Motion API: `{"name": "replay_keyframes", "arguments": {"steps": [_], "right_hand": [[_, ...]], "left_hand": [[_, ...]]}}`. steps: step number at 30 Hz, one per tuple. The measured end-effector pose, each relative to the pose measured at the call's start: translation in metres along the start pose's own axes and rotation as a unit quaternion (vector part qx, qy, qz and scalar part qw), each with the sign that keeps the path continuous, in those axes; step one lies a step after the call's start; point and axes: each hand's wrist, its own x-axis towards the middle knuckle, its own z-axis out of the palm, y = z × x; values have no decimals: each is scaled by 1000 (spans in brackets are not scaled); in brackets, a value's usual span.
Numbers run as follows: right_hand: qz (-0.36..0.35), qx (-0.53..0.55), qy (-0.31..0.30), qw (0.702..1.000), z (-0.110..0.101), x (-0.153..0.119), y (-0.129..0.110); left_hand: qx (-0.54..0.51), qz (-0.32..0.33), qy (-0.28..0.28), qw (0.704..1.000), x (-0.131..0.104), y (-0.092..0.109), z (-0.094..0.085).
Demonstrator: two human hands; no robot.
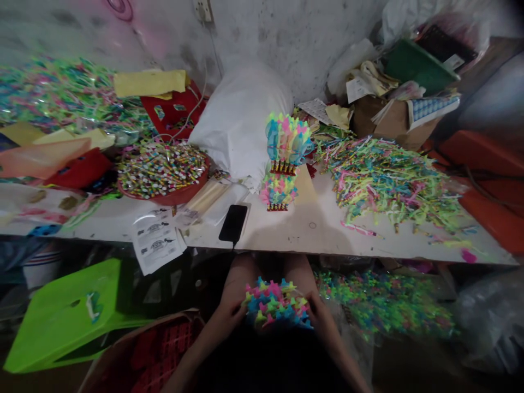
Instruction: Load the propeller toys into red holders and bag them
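Observation:
Low over my lap, a bundle of star-shaped plastic pieces [278,307] in pink, blue and yellow-green is held between both hands. My left hand [236,309] closes on its left side, and my right hand [317,307] grips the right side. The fingertips are partly hidden by the bundle and dim light. On the table ahead stand an upright cluster of similar bright pieces [288,139] with a dark red strip at its base and a smaller cluster [279,190] in front of it.
A black phone [233,222] with a cable lies near the table edge [303,240]. Printed sheets [158,240], a basin of small beadlike pieces [164,169] and a white sack [245,114] are leftward. Colourful sticks [388,180] heap at right. A green stool [69,311] stands below left.

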Motion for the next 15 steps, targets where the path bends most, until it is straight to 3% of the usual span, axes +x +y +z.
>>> {"name": "replay_keyframes", "arguments": {"steps": [8,15], "right_hand": [[-28,-34,-46,998,3,15,9],[13,-35,-100,994,2,21,1]], "left_hand": [[18,78,-56,995,10,-1,3],[71,-3,-64,995,-6,0,11]]}}
